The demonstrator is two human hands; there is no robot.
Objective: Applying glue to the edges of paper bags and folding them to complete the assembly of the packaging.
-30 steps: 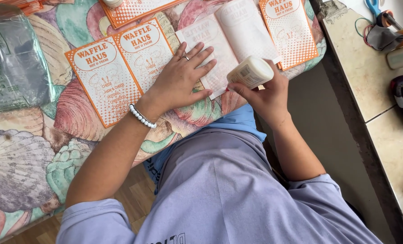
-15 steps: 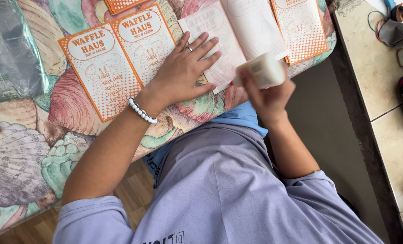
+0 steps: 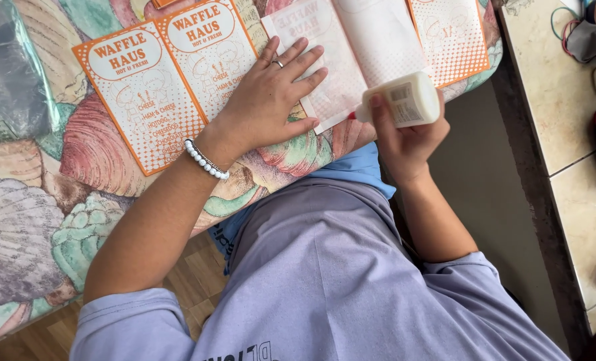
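1. Head view: the right hand (image 3: 405,137) grips a white glue bottle (image 3: 405,100), now tipped so its nozzle meets the near edge of the pale paper sheet (image 3: 338,60), lower than half a second ago.
2. The left hand (image 3: 268,100), fingers spread, has stayed pressed flat on the sheet at the bottle's 9 o'clock.
3. Orange printed sheets (image 3: 171,80) lie further toward 9 o'clock on the counter (image 3: 37,220).
4. Gluing appears to be starting.

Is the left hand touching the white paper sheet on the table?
Touching. The head view shows the left hand pressed flat, fingertips overlapping the white paper sheet.
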